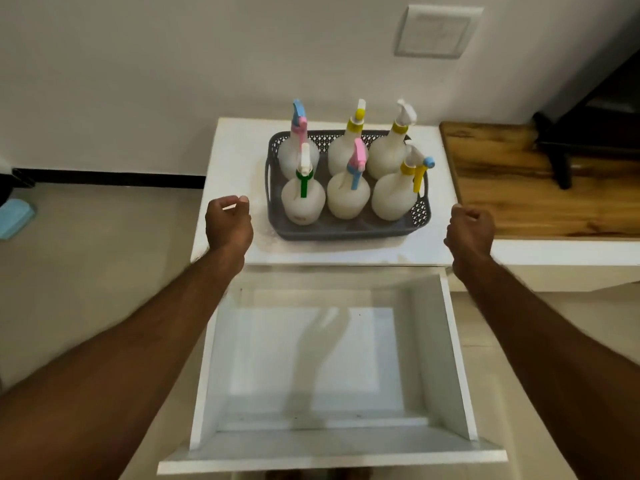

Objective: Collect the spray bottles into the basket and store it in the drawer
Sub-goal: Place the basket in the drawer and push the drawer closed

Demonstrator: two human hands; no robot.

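A grey perforated basket point(349, 230) stands on the white cabinet top point(239, 147). Inside it stand several white spray bottles point(348, 199) in two rows, with pink, blue, yellow, green and white trigger heads. My left hand point(228, 225) hovers to the left of the basket, fingers curled and holding nothing. My right hand point(469, 232) hovers to its right, fingers curled into a loose fist, also holding nothing. Neither hand touches the basket. Below the cabinet top, a white drawer point(460, 358) is pulled out wide, and nothing lies inside it.
A wooden tabletop point(519, 188) adjoins the cabinet on the right, with a dark stand point(561, 168) on it. A white wall rises behind. A light blue object point(15, 218) lies on the floor at the far left.
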